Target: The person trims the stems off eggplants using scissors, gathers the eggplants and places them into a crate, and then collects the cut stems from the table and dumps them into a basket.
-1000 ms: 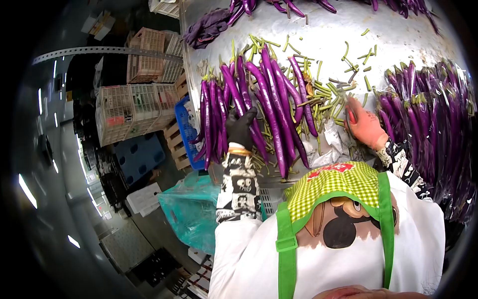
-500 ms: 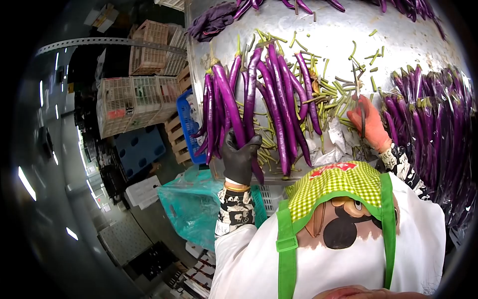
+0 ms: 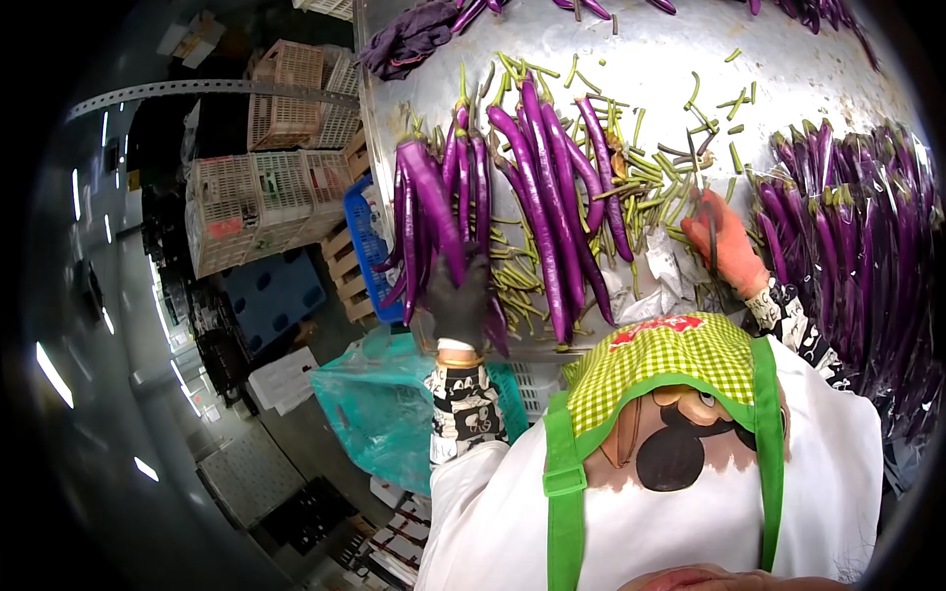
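Observation:
My left hand [image 3: 460, 303], in a black glove, is closed around the lower part of a long purple eggplant [image 3: 431, 197], blurred by motion. This eggplant lies over the left-hand group, with more eggplants [image 3: 480, 187] just to its right. My right hand [image 3: 727, 244] wears an orange glove and is closed on dark-handled scissors [image 3: 696, 169], their blades pointing away from me. Between the hands lies another group of eggplants [image 3: 552, 212]. Cut green stems [image 3: 645, 182] are scattered beside and beyond the scissors.
On the metal table [image 3: 650, 59] bagged eggplants [image 3: 838, 236] are stacked at right. A dark purple cloth [image 3: 409, 39] lies at the far left corner. Off the left edge are a blue basket [image 3: 367, 236], plastic crates [image 3: 261, 202] and a teal crate [image 3: 379, 394] under clear plastic.
My left hand has shifted slightly left with the eggplant, whose stem end now lies lower and farther left. My right hand keeps nearly the same place with the scissors.

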A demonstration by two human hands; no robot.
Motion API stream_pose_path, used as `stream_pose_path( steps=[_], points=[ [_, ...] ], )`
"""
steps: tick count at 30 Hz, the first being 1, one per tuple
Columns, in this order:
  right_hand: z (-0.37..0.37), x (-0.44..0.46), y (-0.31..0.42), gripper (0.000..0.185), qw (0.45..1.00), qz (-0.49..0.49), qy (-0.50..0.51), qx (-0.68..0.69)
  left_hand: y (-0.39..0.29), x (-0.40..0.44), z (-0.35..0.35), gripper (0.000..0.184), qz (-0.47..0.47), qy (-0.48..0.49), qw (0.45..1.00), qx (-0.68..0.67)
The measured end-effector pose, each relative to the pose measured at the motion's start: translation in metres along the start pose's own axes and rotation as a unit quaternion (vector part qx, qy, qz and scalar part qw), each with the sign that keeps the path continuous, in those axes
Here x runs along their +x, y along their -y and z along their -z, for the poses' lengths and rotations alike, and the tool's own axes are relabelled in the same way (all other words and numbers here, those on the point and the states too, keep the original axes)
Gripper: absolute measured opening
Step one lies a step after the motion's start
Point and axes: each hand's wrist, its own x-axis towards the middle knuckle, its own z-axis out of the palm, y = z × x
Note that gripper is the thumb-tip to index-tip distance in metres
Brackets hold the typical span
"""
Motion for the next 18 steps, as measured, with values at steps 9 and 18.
stream_pose_path(
  steps=[9, 18],
  points=[
    [0.002, -0.002, 0.004, 0.052, 0.999, -0.032, 0.015, 0.039, 0.068, 0.020, -0.071, 0.042, 0.039, 0.093, 0.994, 0.048],
    [0.002, 0.002, 0.005, 0.046, 1.000, -0.001, 0.015, -0.013, 0.016, 0.016, -0.049, 0.042, 0.192, 0.206, 0.938, -0.204]
  ],
)
